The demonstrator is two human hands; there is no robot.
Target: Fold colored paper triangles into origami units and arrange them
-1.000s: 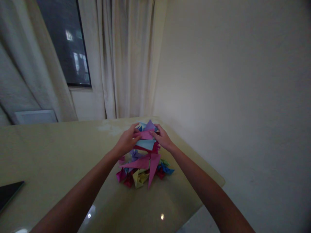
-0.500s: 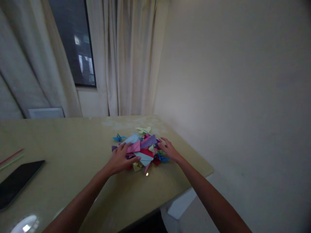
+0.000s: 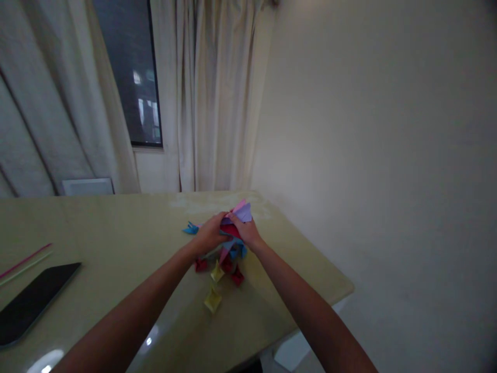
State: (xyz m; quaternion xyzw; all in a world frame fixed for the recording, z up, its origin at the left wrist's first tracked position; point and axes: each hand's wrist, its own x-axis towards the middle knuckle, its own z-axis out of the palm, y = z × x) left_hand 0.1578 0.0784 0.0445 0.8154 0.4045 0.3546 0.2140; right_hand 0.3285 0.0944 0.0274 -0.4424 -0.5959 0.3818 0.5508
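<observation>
My left hand (image 3: pixel 209 235) and my right hand (image 3: pixel 246 231) are closed from both sides on a bunch of coloured folded papers (image 3: pixel 237 214), held above the yellowish table (image 3: pixel 116 243). Purple and pink sheets stick out on top, and blue and pink ones hang below the hands. Small folded pieces lie loose on the table under them: a yellow piece (image 3: pixel 212 300), red pieces (image 3: pixel 237 276) and a blue piece (image 3: pixel 190 228) to the left.
A black phone (image 3: pixel 33 299) lies at the left edge, with two thin sticks (image 3: pixel 25 259), pink and green, beyond it. The table's right edge (image 3: pixel 334 280) runs close beside the hands. Curtains and a dark window stand behind; a plain wall is on the right.
Half a second ago both hands lay spread on the paper heap on the table. Now they have closed on it and raised most of it, leaving several small pieces behind.
</observation>
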